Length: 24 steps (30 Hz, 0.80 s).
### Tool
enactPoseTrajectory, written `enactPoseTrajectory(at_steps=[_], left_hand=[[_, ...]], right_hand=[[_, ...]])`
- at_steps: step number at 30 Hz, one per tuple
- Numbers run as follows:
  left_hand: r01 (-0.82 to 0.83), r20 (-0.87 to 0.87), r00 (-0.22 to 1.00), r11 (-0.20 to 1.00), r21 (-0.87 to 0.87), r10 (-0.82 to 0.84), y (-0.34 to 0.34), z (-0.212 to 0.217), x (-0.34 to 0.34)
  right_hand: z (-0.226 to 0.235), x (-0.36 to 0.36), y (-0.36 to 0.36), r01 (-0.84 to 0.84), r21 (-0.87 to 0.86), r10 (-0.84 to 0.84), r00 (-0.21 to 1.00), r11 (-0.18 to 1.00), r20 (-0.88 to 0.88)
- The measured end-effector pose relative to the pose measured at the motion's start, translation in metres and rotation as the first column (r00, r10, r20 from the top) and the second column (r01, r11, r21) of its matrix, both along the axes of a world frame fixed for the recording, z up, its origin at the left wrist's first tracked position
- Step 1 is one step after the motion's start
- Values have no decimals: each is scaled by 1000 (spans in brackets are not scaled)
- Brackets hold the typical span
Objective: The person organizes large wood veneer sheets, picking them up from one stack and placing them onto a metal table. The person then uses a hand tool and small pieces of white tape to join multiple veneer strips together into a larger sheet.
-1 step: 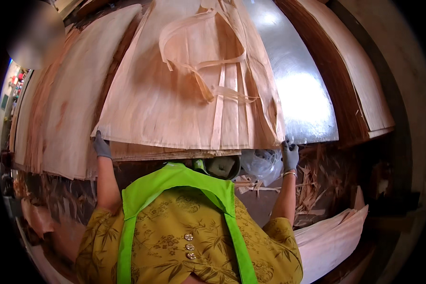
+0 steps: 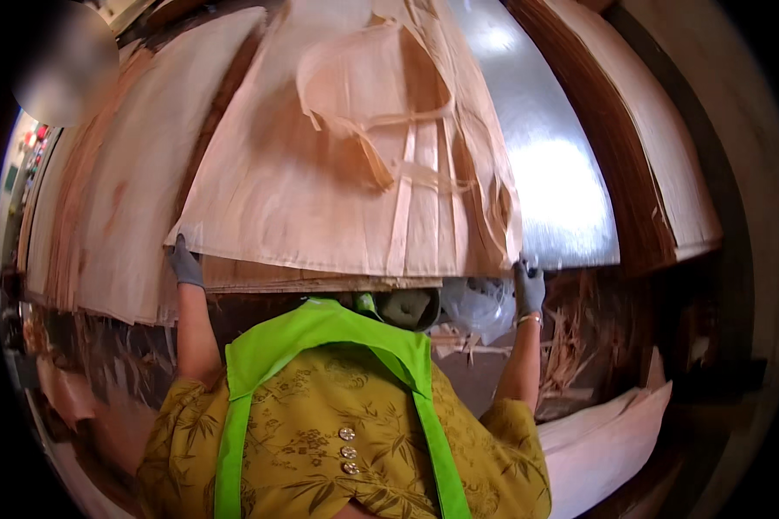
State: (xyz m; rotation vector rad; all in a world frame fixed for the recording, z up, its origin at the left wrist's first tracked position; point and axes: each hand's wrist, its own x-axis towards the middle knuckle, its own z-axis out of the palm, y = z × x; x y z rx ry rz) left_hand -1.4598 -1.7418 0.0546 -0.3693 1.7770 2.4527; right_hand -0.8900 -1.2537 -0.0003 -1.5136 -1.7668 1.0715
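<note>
Wood scraps [image 2: 566,346] lie on the brown floor [image 2: 483,372]. White light shines on the smooth silver surface [image 2: 541,130] (it makes a big bright patch [image 2: 564,189]).

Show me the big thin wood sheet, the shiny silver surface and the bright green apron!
Thin wood sheet [image 2: 320,203]: head view, on its broad, flat middle.
Shiny silver surface [image 2: 545,156]: head view, on its bright middle.
Green apron [image 2: 268,348]: head view, on its left upper part.
</note>
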Motion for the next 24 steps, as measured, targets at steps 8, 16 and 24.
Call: enactPoseTrajectory(at_steps=[8,16,24], left_hand=[[-204,-556,831,930,-306,-1,29,97,14],[-168,-333,938,966,-194,97,15,64,24],[-97,33,995,880,465,92,-38,-39,4]], right_hand=[[34,-55,-26,-12,-32,20,958,999,287],[10,-68,-40,-45,102,18,968,994,252],[-26,-67,-22,-151,-44,153,988,988,28]])
